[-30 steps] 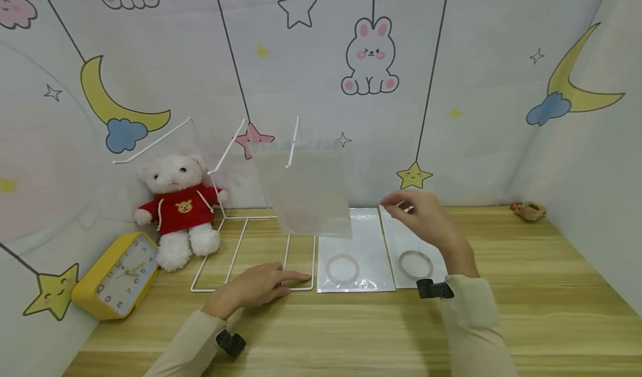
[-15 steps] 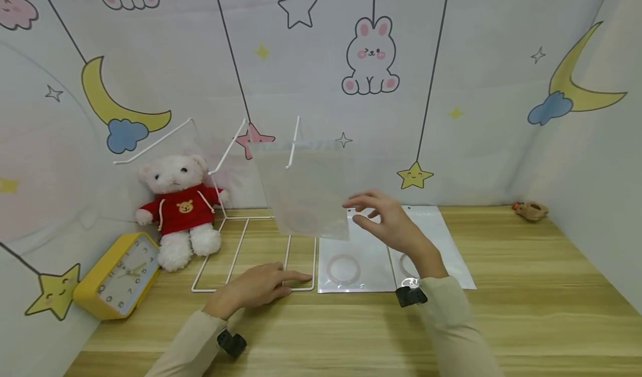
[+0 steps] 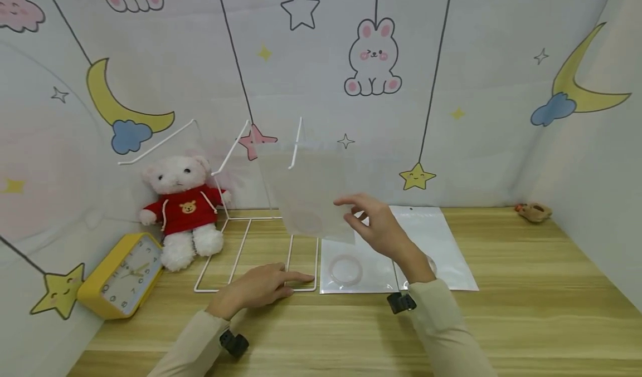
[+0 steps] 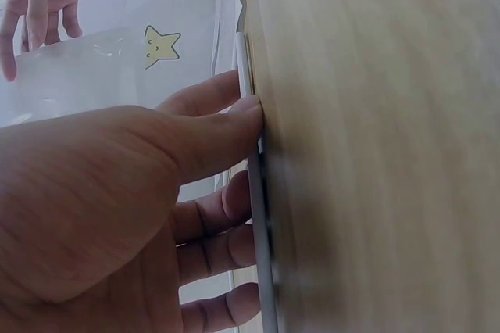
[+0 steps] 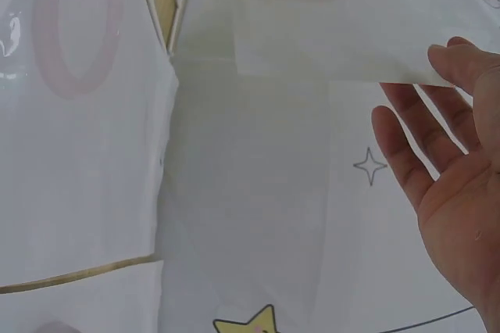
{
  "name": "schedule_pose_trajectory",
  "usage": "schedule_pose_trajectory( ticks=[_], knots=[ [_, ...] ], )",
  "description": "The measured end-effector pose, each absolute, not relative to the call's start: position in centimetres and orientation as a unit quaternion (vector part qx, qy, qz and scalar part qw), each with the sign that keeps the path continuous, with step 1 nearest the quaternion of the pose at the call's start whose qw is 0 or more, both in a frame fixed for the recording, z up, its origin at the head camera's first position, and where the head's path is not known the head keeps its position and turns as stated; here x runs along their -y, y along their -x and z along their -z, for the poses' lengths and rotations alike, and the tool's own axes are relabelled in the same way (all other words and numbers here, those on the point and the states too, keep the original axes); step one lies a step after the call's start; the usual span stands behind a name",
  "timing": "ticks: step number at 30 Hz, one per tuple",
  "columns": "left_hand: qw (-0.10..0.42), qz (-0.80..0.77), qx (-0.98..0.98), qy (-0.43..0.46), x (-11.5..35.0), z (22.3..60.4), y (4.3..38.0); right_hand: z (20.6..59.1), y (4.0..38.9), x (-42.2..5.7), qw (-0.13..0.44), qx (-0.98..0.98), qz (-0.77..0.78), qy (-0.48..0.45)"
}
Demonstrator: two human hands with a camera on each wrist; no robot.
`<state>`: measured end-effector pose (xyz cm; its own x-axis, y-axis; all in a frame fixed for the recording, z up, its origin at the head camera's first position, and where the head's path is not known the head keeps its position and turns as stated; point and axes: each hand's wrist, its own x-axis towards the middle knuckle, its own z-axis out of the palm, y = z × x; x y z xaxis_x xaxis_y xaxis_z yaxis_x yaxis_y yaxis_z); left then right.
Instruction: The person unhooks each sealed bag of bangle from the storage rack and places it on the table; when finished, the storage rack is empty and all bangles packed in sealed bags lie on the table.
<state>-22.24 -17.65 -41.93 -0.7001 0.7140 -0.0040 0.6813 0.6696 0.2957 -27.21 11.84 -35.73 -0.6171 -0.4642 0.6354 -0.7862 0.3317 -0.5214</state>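
My left hand lies at the front right of a white wire rack; thumb and fingertips hold its base rod against the table. From an upper prong of the rack hangs a frosted zip bag with a pale pink ring inside. My right hand is at the bag's right edge. In the right wrist view, that edge passes between its thumb and lower fingers, which are spread apart. Two more bags, a left one and a right one, lie flat beside the rack, each with a ring in it.
A white teddy bear in a red top sits behind the rack's left side. A yellow alarm clock stands at the far left. At the back right is a small brown object. A printed cloth wall closes off the back.
My right hand has come left from above the right flat bag to the edge of the hanging bag. The hanging bag has shifted slightly. My left hand stays at the rack.
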Motion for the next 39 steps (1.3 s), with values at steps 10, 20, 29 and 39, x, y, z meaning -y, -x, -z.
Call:
schedule_pose_trajectory(
  ticks=[10,20,29,39],
  knots=[
    [0.055,-0.136,-0.91,-0.387,17.5,41.9,22.2,35.4,27.0,-11.7,0.206,0.789,-0.43,-0.388],
    [0.058,-0.138,-0.912,-0.382,17.6,41.5,22.0,33.6,26.6,-13.3,0.236,0.785,-0.438,-0.37],
    [0.058,-0.137,-0.912,-0.381,17.6,41.4,21.9,31.9,25.7,-14.1,0.287,0.772,-0.426,-0.374],
    [0.055,-0.136,-0.911,-0.385,17.5,41.5,22.0,30.4,24.5,-14.9,0.336,0.748,-0.425,-0.384]
  ],
)
